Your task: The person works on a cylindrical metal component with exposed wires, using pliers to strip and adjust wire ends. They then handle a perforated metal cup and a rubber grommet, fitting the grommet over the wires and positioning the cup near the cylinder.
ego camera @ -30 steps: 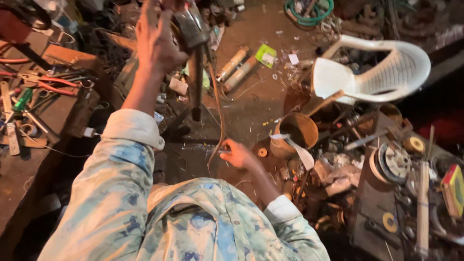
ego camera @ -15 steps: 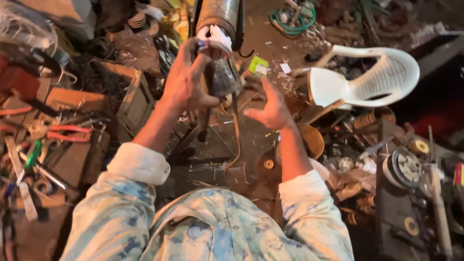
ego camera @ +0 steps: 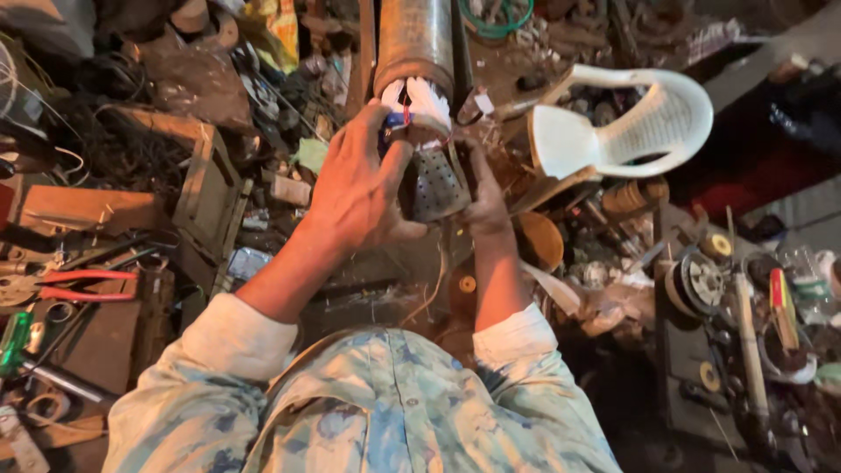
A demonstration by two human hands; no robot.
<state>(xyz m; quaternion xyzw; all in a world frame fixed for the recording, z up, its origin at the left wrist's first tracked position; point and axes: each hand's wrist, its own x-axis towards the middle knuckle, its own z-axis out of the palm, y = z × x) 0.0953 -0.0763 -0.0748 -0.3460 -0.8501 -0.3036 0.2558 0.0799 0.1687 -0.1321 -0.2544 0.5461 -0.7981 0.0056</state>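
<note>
gripping perforated sleeve (ego camera: 435,186) w/ both hands, left hand (ego camera: 359,188), right hand (ego camera: 484,197).

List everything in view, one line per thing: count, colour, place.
Metal cylinder: one, rusty brown, top centre, white and coloured wires at its lower end.
Perforated metal sleeve: one, grey, between the hands.
Plastic chair: one, white, lying tipped over, upper right.
Pliers: one, red handles, left bench.
Screwdriver: one, green handle, lower left.
Wooden box: one, brown, left of centre.
Wire spool: one, pale, right side.
Left hand: one, on the sleeve and wires.
Right hand: one, against the sleeve's right side.
</note>
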